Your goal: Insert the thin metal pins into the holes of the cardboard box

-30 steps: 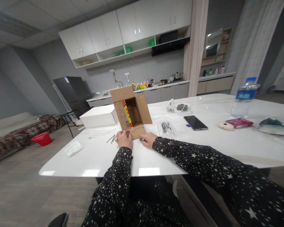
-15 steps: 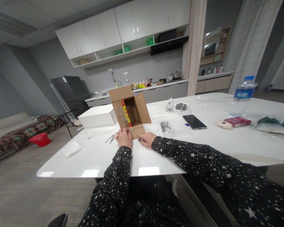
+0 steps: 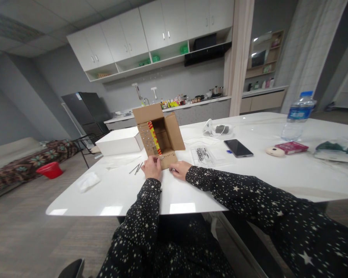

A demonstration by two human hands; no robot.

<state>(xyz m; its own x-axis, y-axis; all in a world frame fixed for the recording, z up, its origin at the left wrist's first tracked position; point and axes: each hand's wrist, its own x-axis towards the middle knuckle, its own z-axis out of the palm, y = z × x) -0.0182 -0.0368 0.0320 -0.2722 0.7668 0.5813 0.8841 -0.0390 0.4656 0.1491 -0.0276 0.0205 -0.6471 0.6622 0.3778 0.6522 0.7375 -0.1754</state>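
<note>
An open cardboard box [image 3: 177, 133] stands on the white table, its flaps spread and its mouth toward me. Small shiny studs dot its left flap, beside a yellow-and-red strip. Studs also run in a row along the lower front flap [image 3: 169, 160]. At that flap's left end, my left hand [image 3: 152, 168] is closed, thumb and fingertips together; what they pinch is too small to make out. My right hand [image 3: 180, 170] rests on the table by the flap's right corner, fingers curled round something small and dark. Thin metal rods [image 3: 137, 168] lie left of my left hand.
A clear case of small dark parts [image 3: 204, 155] and a phone [image 3: 238, 148] lie to the right. Farther right are a pink box [image 3: 292, 147] and a water bottle [image 3: 298, 116]. A white box [image 3: 120, 142] and crumpled tissue [image 3: 89, 181] are on the left.
The fingers of my left hand have shifted slightly at the flap's left end. My right hand and the box keep their places.
</note>
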